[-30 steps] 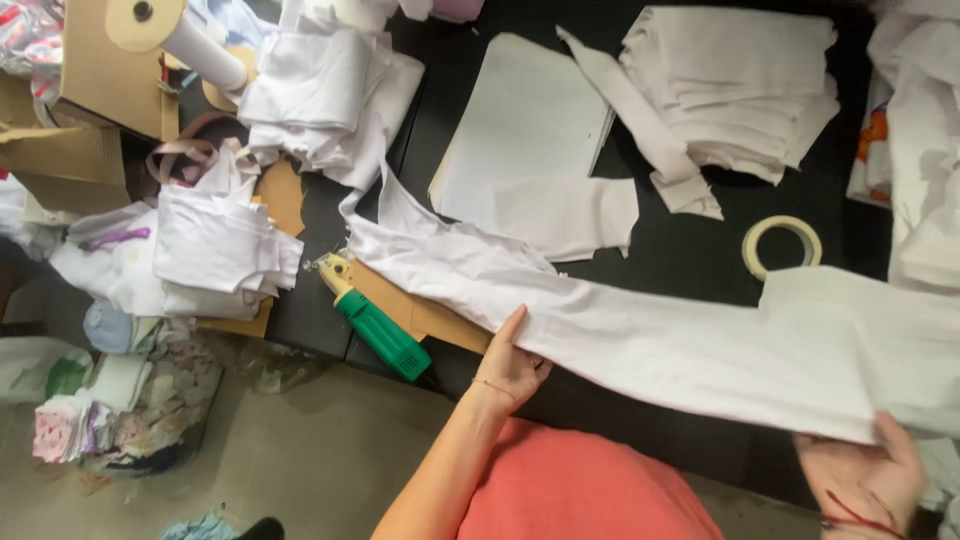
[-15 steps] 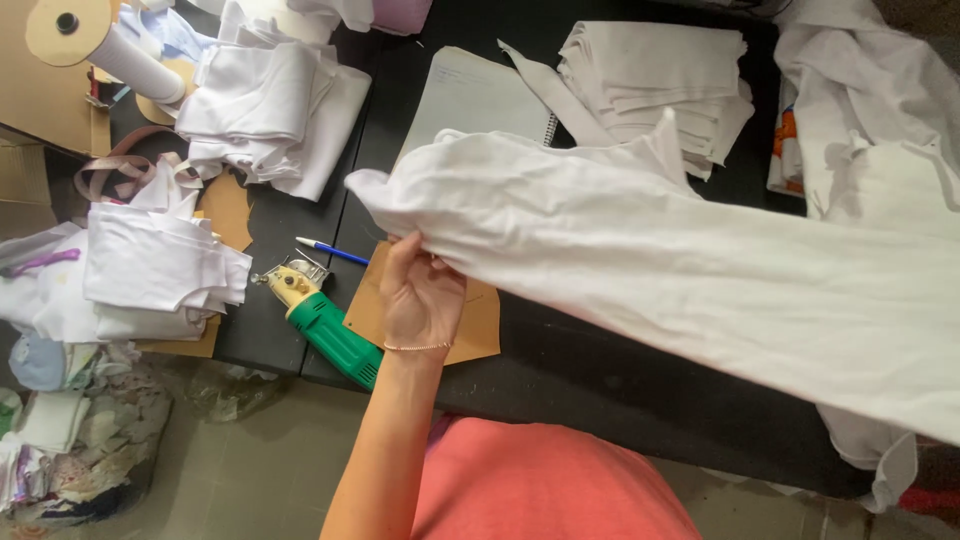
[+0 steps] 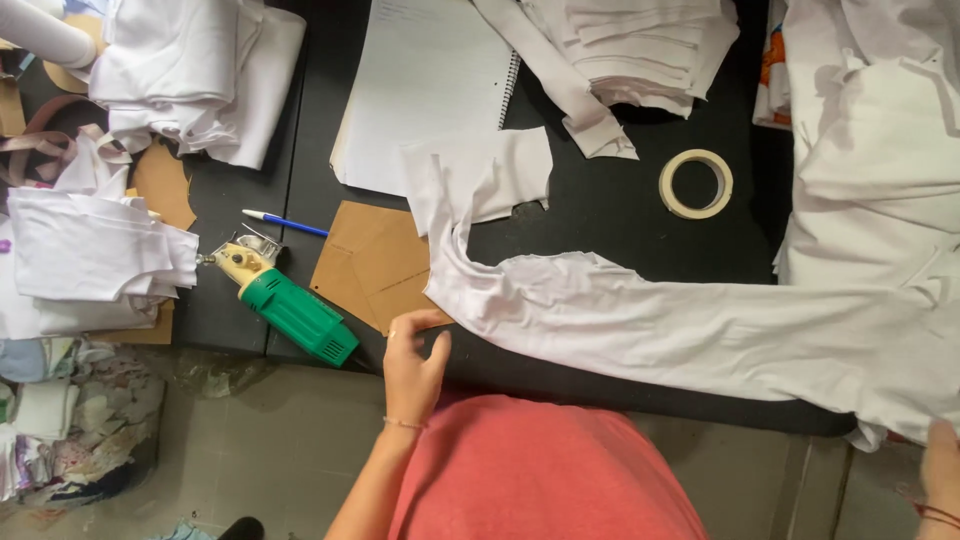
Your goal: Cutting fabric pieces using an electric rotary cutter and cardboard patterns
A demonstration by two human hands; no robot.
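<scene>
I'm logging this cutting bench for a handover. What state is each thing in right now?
Long white fabric piece: spread flat along the table's front edge.
Left hand: open, at the fabric's near corner.
Right hand: at the fabric's far end, mostly out of frame.
Green handheld cutter: lying on the table, untouched.
Roll of beige tape: lying flat.
Spiral notebook: open.
Blue pen: lying loose.

White cloth (image 3: 700, 330) under my grip is soft, matt, creased. Bench (image 3: 600, 210) is smooth, matt black. Cutter (image 3: 290, 310) has glossy green plastic. Pattern (image 3: 370, 265) is matt cardboard.
</scene>
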